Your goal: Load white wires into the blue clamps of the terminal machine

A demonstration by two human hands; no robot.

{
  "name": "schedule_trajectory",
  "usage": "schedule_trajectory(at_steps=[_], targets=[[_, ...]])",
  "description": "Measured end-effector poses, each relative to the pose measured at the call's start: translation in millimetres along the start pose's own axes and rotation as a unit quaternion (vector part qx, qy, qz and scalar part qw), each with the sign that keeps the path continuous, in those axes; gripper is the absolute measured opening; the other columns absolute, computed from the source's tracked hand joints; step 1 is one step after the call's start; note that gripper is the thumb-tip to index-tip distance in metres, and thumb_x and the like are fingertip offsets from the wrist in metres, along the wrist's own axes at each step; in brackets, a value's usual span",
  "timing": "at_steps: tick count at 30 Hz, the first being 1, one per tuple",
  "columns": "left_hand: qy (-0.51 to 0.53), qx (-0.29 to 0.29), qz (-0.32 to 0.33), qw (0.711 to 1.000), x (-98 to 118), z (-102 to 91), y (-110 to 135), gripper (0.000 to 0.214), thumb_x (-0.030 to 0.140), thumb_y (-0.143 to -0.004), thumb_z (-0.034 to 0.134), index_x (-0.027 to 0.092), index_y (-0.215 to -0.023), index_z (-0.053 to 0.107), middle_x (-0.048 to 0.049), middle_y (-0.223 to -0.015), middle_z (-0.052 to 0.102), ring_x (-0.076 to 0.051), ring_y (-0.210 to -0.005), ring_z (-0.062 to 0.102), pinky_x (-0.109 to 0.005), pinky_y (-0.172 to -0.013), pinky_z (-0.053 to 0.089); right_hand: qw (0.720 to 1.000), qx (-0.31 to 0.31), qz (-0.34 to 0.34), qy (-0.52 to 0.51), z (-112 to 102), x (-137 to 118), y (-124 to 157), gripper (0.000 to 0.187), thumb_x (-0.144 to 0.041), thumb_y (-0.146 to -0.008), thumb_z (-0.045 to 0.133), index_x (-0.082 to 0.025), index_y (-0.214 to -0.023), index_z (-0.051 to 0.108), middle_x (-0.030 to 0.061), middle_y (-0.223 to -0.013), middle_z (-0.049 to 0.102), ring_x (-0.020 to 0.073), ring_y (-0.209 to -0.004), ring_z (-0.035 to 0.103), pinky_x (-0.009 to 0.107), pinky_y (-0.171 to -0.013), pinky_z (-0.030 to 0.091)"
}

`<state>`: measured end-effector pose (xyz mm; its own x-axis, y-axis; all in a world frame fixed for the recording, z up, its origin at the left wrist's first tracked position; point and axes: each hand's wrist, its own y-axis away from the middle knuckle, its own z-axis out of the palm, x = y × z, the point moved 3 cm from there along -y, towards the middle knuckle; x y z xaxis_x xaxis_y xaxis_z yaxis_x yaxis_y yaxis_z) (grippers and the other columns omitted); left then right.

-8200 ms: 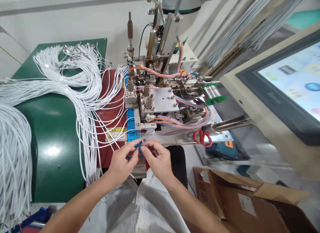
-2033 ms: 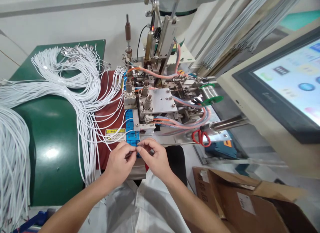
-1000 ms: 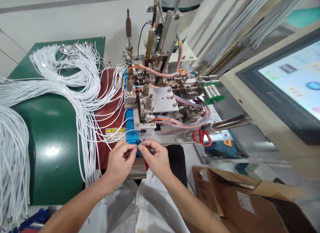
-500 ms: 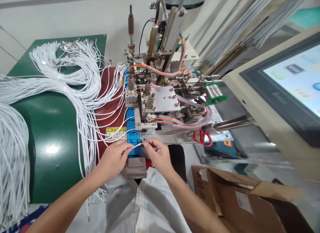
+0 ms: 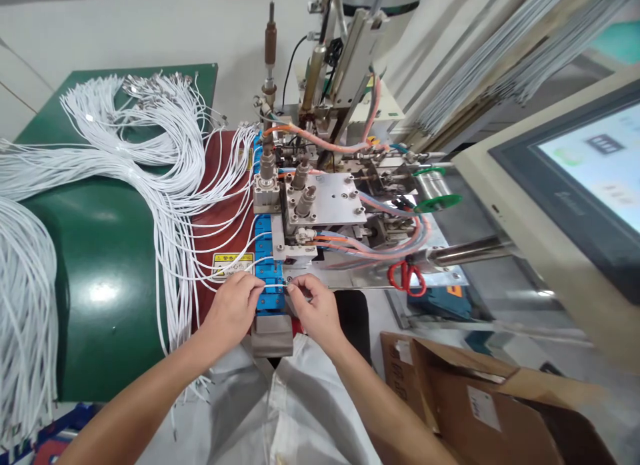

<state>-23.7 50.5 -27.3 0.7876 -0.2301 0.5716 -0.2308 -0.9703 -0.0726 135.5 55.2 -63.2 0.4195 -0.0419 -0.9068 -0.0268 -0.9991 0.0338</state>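
My left hand [image 5: 234, 310] and my right hand [image 5: 313, 308] each pinch one thin white wire [image 5: 274, 286], stretched level between them over the row of blue clamp blocks [image 5: 265, 268] at the front of the metal machine [image 5: 320, 205]. The left hand grips the wire on the left side of the blocks. The right hand grips its tip on the right, beside the steel base plate. Several more white wires [image 5: 165, 185] run from the blue blocks leftward across the red panel [image 5: 220, 218].
A large bundle of white wires [image 5: 30, 305] lies over the green table [image 5: 107, 278] at left. Red-handled scissors [image 5: 406, 277] lie on the machine's plate. A touchscreen panel [image 5: 575, 178] stands at right, an open cardboard box [image 5: 470, 398] at lower right, a white plastic bag [image 5: 295, 412] below my hands.
My hands moved up onto the blue blocks and drew apart, stretching the white wire level across the frontmost block. The view shifted slightly.
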Motion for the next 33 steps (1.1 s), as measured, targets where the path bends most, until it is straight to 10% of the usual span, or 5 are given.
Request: schedule_trajectory(at_steps=[7, 19, 33], targets=[[0.01, -0.005, 0.019, 1.0, -1, 0.1, -1, 0.015, 0.012, -0.084, 0.047, 0.018, -0.083, 0.06, -0.003, -0.083, 0.061, -0.016, -0.079, 0.058, -0.03, -0.073, 0.047, 0.998, -0.065, 0.007, -0.002, 0, 6, -10, 0.022, -0.029, -0.082, 0.043, -0.02, -0.063, 0.05, -0.0018, -0.06, 0.051, 0.0132, -0.057, 0.049, 0.023, -0.055, 0.038], [-0.102, 0.038, 0.119, 0.987, 3, 2.1, 6, 0.017, 0.01, -0.084, 0.046, 0.015, -0.088, 0.061, -0.006, -0.084, 0.063, -0.019, -0.079, 0.056, -0.034, -0.075, 0.047, 0.999, 0.001, -0.045, 0.018, 20, 14, -9, 0.034, -0.032, -0.087, 0.037, -0.021, -0.055, 0.031, -0.0052, -0.053, 0.035, 0.011, -0.051, 0.036, 0.023, -0.051, 0.029], [-0.117, -0.035, 0.149, 0.981, 1, -30.5, 22, 0.025, 0.017, -0.089, 0.04, 0.016, -0.106, 0.058, -0.0065, -0.105, 0.063, -0.018, -0.102, 0.055, -0.033, -0.094, 0.043, 0.979, 0.124, 0.0, -0.159, -19, 24, -7, 0.038, -0.042, -0.086, 0.039, -0.018, -0.059, 0.049, -0.0015, -0.057, 0.048, 0.012, -0.057, 0.043, 0.024, -0.056, 0.036]])
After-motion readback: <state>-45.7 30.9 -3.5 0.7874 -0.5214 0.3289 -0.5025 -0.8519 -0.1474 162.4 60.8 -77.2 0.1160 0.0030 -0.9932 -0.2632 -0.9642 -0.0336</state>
